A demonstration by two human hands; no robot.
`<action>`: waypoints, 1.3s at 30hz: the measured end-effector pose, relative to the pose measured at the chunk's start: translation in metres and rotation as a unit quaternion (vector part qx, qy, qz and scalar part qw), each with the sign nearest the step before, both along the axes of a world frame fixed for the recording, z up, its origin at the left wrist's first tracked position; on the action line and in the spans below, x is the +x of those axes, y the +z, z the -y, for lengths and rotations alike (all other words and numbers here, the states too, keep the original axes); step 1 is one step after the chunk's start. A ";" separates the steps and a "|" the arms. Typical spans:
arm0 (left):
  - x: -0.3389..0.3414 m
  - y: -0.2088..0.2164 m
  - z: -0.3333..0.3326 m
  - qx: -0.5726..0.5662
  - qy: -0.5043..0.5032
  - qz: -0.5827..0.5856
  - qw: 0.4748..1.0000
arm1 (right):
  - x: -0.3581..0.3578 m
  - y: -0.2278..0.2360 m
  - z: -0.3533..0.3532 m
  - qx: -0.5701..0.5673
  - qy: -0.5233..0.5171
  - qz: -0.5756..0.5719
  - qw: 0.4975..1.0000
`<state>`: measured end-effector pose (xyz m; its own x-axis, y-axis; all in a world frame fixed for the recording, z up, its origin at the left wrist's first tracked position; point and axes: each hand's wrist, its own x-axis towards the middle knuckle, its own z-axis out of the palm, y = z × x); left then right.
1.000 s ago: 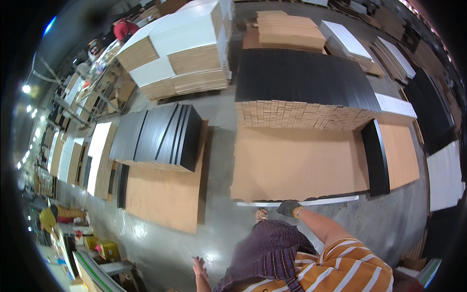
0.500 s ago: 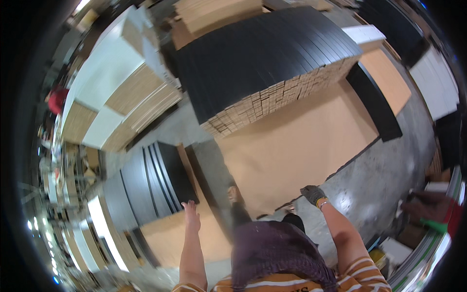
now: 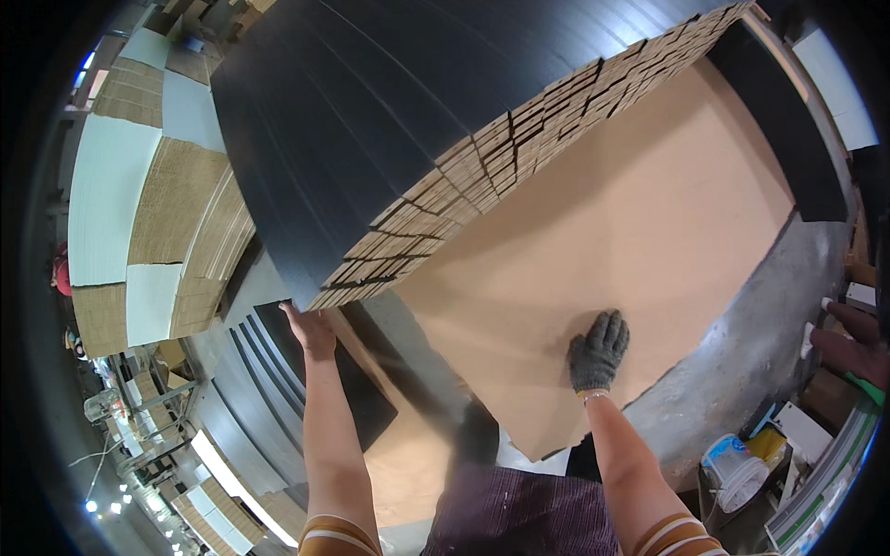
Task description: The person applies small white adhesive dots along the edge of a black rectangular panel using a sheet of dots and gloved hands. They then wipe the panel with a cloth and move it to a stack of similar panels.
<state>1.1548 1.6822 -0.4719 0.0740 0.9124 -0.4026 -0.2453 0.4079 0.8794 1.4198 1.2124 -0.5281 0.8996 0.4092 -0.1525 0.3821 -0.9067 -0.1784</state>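
Note:
A tall stack of long black boards [image 3: 371, 120] with raw brown ends stands ahead of me. At its near left corner is my bare left hand [image 3: 313, 334], with a finger stretched out; the others are partly hidden against the board ends, and I cannot tell whether it touches them. My right hand [image 3: 600, 352], in a dark grey knitted glove, is open over a large tan sheet [image 3: 556, 269], fingers extended forward. That sheet lies in front of the stack. Below my left hand are more black boards [image 3: 278, 357], lying in overlapping layers on a tan board.
White and brown stacked panels [image 3: 116, 199] stand at the left. A long black board [image 3: 774, 120] lies along the sheet's right edge. On the grey floor [image 3: 691, 380] at right stands a white bucket [image 3: 737, 468]. Another person's arm [image 3: 858, 324] shows at far right.
My view has come closer to the black stack. The left hand has moved from the low black boards to the stack's corner. My gloved hand has moved forward over the tan sheet, fingers straightened.

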 end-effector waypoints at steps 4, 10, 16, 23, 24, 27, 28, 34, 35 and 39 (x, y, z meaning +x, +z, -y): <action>0.099 -0.043 0.005 0.044 -0.134 -0.012 0.990 | -0.007 -0.009 0.010 0.022 0.039 0.021 0.999; 0.104 0.009 0.023 -0.012 -0.140 -0.027 0.990 | -0.003 -0.006 0.008 0.016 0.027 0.007 0.999; 0.115 -0.008 0.010 0.001 -0.139 -0.049 0.989 | -0.004 -0.010 0.007 0.012 0.014 0.008 1.000; 0.104 0.050 0.010 -0.016 -0.114 -0.057 0.992 | -0.004 -0.008 0.010 0.031 0.024 0.006 0.999; 0.104 0.053 0.008 -0.025 -0.114 -0.043 0.992 | -0.003 -0.007 0.009 0.033 0.022 0.003 0.999; 0.116 0.049 0.002 0.003 -0.111 -0.080 0.991 | -0.003 -0.005 0.007 0.027 0.006 -0.016 1.000; 0.117 0.049 0.003 0.020 -0.103 -0.101 0.989 | -0.003 -0.005 0.007 0.027 0.010 -0.017 0.999; 0.111 0.096 0.001 0.002 -0.068 -0.075 0.995 | -0.005 -0.006 0.006 0.009 0.009 -0.012 1.000; 0.107 0.107 -0.002 -0.013 -0.073 -0.041 0.996 | -0.004 -0.007 0.006 0.018 0.009 -0.003 1.000; 0.125 0.097 -0.002 0.041 -0.063 -0.122 0.990 | -0.005 -0.006 0.006 0.015 0.014 -0.005 1.000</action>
<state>1.2794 1.6847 -0.3747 0.0995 0.9321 -0.3483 0.0274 0.3474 0.9373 1.4146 1.2065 -0.5345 0.8866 0.4378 -0.1490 0.4044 -0.8903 -0.2095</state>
